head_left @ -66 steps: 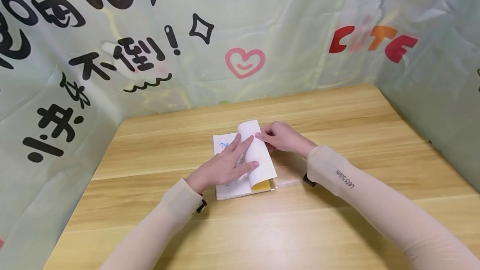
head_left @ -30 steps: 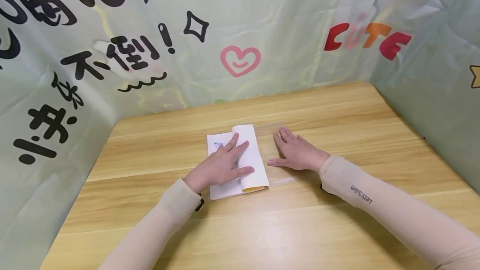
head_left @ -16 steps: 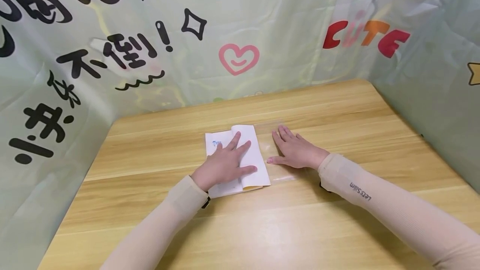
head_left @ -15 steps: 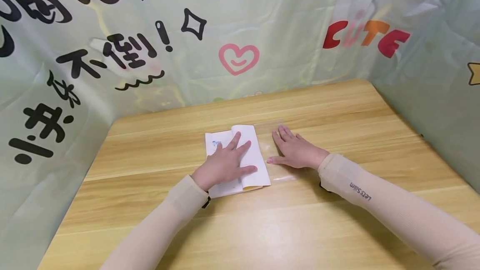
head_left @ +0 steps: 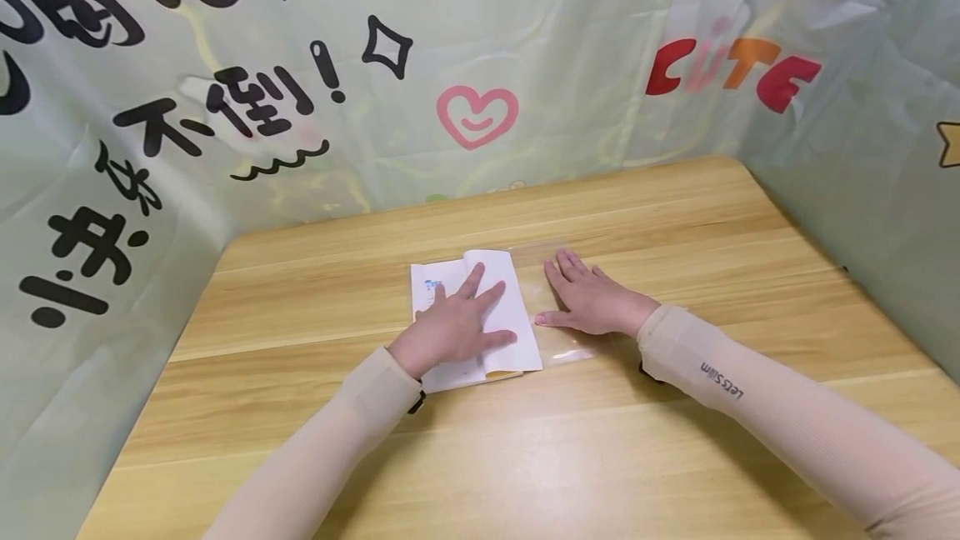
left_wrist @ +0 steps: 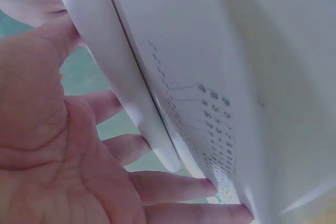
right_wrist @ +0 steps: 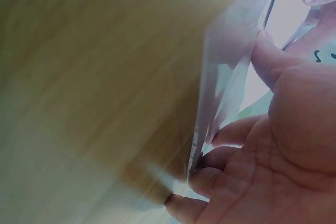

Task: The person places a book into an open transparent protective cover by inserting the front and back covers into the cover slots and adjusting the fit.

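A thin book point(head_left: 450, 375) with white printed pages lies on the table, a blue print showing at its upper left. Its right part is a white leaf point(head_left: 517, 290) folded over, with yellow showing underneath at the lower edge. A clear plastic cover point(head_left: 570, 354) reaches out flat to the right. My left hand point(head_left: 453, 325) rests spread on the book, fingertips on the white leaf. Fingers straight, my right hand point(head_left: 600, 302) presses on the plastic. Printed lines on the page point(left_wrist: 173, 72) show beside my left fingers in the left wrist view; the right wrist view shows the plastic edge-on.
The wooden table point(head_left: 675, 457) stretches around the book on all sides. A pale printed cloth point(head_left: 570, 65) hangs behind it and at both sides. Long light sleeves point(head_left: 787, 423) cover both forearms.
My right hand has left the white leaf's right edge, moved right and flattened onto the plastic. My left hand stays on the book. Within the last half second hardly anything has moved.
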A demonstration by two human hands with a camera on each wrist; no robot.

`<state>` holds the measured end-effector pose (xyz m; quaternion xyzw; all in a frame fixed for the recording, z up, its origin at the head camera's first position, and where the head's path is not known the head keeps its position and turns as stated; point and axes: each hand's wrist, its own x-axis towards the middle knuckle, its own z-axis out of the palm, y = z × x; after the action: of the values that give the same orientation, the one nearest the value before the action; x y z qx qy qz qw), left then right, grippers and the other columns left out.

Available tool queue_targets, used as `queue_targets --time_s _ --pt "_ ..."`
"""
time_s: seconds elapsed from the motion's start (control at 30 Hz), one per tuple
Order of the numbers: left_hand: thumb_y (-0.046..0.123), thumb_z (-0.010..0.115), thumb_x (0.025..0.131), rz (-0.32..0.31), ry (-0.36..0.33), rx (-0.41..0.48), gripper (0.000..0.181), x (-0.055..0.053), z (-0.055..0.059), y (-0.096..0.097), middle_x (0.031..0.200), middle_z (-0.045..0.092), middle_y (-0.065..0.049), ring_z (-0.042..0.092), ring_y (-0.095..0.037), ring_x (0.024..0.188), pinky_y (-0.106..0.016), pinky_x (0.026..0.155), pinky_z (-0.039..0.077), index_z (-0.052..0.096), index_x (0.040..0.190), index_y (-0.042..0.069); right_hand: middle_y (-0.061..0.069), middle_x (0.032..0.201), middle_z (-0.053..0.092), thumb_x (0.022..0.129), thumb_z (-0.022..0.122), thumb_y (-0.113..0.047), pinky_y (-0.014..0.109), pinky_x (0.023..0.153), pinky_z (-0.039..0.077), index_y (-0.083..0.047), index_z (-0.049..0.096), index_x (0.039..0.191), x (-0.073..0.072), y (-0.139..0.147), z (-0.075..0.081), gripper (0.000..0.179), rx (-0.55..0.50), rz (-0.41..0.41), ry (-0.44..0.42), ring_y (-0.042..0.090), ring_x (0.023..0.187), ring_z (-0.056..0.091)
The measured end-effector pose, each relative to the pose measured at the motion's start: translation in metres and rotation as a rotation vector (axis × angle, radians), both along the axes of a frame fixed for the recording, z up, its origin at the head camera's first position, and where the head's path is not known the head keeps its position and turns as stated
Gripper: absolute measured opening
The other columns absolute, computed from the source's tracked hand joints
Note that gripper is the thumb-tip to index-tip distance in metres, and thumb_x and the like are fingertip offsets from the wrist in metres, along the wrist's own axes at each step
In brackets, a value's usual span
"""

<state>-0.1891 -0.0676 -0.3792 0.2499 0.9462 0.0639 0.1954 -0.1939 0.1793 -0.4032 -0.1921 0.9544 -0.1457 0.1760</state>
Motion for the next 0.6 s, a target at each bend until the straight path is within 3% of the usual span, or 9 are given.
queue_targets --time_s 0.13,0.23,0.4,0.6 --pt "0.063 0.06 0.104 0.012 -0.004 0.02 0.082 0.0009 -0.0004 -0.0005 0.183 0.001 -0.012 0.032 -0.042 0.162 -0.069 0.132 0.014 0.029 0.172 0.028 0.036 0.175 0.0 0.109 0.057 -0.055 0.074 0.129 0.014 0.008 0.013 0.168 -0.0007 0.0008 -0.0004 0.097 -0.01 0.004 -0.004 0.051 0.166 0.001" --pt "0.062 0.059 0.105 0.022 -0.006 0.031 0.079 0.0014 -0.0019 -0.002 0.183 -0.001 -0.013 0.03 -0.053 0.159 -0.072 0.129 0.019 0.03 0.171 0.032 0.035 0.175 -0.001 0.108 0.057 -0.055 0.073 0.129 0.013 0.008 0.013 0.168 -0.0015 0.0006 -0.0005 0.098 -0.018 0.005 -0.013 0.05 0.166 0.0" --pt "0.063 0.057 0.105 0.033 -0.009 0.04 0.077 0.002 -0.0038 -0.0036 0.182 -0.005 -0.014 0.021 -0.069 0.154 -0.083 0.117 0.03 0.031 0.171 0.034 0.035 0.176 -0.003 0.107 0.058 -0.057 0.073 0.13 0.011 0.007 0.011 0.169 -0.0027 0.0006 -0.0004 0.1 -0.025 0.0 -0.032 0.049 0.166 -0.003" --pt "0.073 0.062 0.097 0.019 -0.012 0.075 0.089 0.0022 -0.0051 -0.0037 0.182 -0.001 -0.018 0.023 -0.063 0.158 -0.079 0.125 0.022 0.035 0.17 0.029 0.036 0.175 -0.002 0.107 0.057 -0.057 0.074 0.129 0.012 0.008 0.012 0.168 -0.0019 0.0005 0.0006 0.1 -0.028 0.002 -0.032 0.051 0.166 -0.002"
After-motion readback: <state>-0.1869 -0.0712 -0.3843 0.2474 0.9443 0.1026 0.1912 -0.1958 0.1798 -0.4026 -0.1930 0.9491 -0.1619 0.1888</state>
